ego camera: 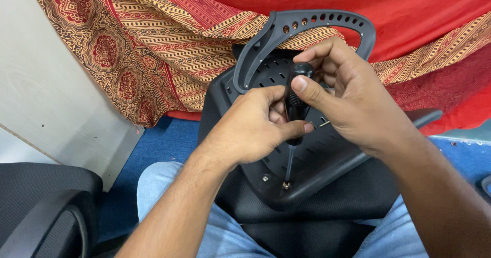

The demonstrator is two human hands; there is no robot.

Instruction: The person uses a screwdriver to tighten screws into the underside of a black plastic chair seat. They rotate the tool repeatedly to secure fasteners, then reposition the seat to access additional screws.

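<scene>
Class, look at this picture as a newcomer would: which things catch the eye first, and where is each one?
At the centre, the left hand and right hand both grip a black screwdriver, its tip set on a screw at the lower edge of a black plastic chair part resting on the person's lap. A grey curved armrest arcs above the hands. Behind everything, a red and gold patterned cloth fills the top of the view.

Blue carpet floor point(169, 135), pale wall panel point(46, 84), red patterned cloth point(169, 38) bkgd.
</scene>
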